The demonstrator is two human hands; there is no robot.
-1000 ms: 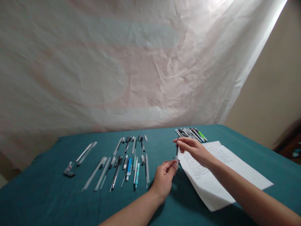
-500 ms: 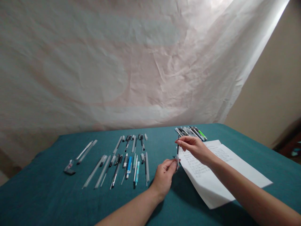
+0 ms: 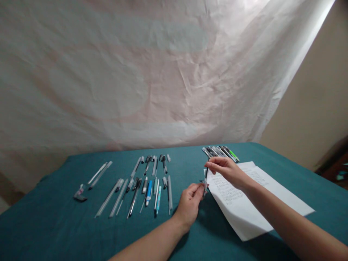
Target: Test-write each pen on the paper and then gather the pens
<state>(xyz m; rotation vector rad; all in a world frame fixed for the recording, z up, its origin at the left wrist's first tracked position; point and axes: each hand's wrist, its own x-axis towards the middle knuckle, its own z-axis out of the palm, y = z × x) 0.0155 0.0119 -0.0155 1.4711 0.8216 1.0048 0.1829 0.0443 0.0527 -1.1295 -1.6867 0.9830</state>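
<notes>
My left hand is closed round a clear pen barrel, held upright over the cloth beside the paper. Above it, my right hand pinches a thin dark pen refill between thumb and fingers. The lower end of the refill meets the top of the barrel; how deep it sits inside cannot be made out. To the left of my hands lie rows of pens taken apart, among them a clear barrel, a blue pen and a light turquoise pen.
Written sheets of paper lie under and beside my right forearm. Behind them is a bunch of pens, one bright green. At the far left are two slim pen parts and a small clear-and-black item. A pale cloth hangs behind the table.
My right hand has shifted slightly to the right, and the refill now leans a little more that way. My left hand stays in place.
</notes>
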